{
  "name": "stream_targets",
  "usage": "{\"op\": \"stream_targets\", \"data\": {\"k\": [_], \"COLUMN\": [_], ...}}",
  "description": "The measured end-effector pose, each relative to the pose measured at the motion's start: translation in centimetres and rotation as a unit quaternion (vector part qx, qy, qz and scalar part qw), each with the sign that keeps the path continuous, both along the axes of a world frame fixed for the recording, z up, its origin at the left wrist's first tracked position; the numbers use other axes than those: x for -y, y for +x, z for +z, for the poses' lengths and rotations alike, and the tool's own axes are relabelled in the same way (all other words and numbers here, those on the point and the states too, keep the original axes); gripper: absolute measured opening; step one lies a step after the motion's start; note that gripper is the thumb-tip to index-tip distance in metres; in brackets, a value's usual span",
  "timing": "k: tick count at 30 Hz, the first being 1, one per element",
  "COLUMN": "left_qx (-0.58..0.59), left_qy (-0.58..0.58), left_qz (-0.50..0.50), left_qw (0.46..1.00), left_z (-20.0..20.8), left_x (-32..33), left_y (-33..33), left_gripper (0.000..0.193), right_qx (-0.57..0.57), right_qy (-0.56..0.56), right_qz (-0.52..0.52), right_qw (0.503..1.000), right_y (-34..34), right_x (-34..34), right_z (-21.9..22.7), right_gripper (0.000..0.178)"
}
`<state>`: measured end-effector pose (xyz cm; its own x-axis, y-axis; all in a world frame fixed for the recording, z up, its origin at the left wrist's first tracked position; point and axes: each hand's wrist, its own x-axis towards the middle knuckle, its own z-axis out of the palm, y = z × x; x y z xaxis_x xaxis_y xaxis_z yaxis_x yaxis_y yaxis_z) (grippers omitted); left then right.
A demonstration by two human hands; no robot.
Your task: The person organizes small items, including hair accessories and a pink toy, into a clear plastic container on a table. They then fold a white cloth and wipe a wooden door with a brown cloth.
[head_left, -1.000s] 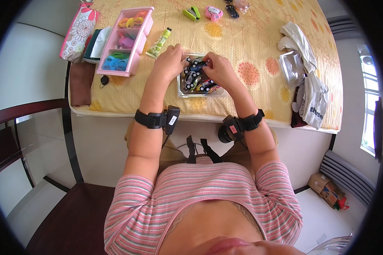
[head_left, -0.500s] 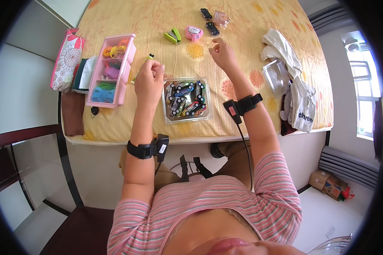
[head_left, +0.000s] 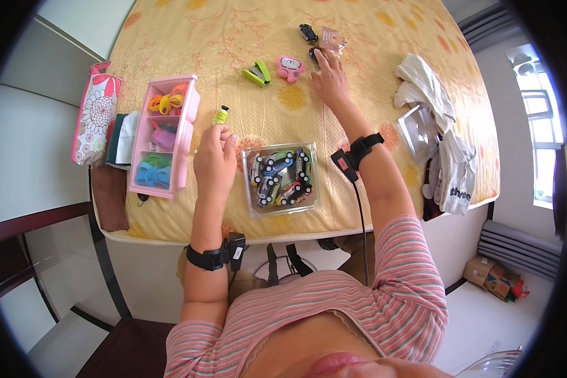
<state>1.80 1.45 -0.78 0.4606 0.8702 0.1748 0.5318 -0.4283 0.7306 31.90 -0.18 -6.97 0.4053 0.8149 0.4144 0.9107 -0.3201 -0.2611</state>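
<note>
In my left hand (head_left: 215,160), the fingers are closed about the lower end of a small yellow bottle (head_left: 220,116) with a dark cap. My right hand (head_left: 332,82) reaches to the far side of the table, its fingers apart. Its fingertips lie over a black toy car (head_left: 313,55) and partly hide it; the thumb is away from the car. Just beyond is a second black toy car (head_left: 308,33), beside a clear packet with a pinkish card (head_left: 332,40). Between my forearms sits a clear plastic box (head_left: 252,209) full of several toy cars.
A green stapler (head_left: 257,74) and a pink toy-like item (head_left: 290,68) lie mid-table. To the left stand a pink three-compartment organizer (head_left: 134,170) and a flowered pouch (head_left: 97,120). A clear lid (head_left: 417,132) and pale cloth bags (head_left: 455,170) lie right. Cables hang from both wrist straps.
The view has shifted, so the table sits lower in the picture. My right hand has moved forward onto the nearer black car. My left hand has drawn slightly back, showing more of the bottle.
</note>
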Motion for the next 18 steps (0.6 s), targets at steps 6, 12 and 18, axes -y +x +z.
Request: {"op": "stream_targets", "data": {"k": [6,12,18], "left_qx": [-0.022,-0.034,-0.043], "left_qy": [0.014,-0.001,0.009], "left_qz": [-0.013,-0.01,-0.014], "left_qw": [1.0,0.999,0.999], "left_z": [-0.4,0.2,0.1], "left_x": [0.1,0.1,0.1], "left_y": [-0.4,-0.6,-0.9], "left_gripper": [0.02,0.023,0.026], "right_qx": [0.003,-0.069,-0.089], "right_qy": [-0.008,0.039,0.127], "right_qz": [0.037,0.047,0.035], "right_qw": [0.999,0.996,0.987], "right_y": [0.7,1.7,-0.3], "right_x": [-0.6,-1.8,-2.9], "right_z": [-0.6,-0.6,0.9], "right_gripper": [0.031,0.03,0.035]}}
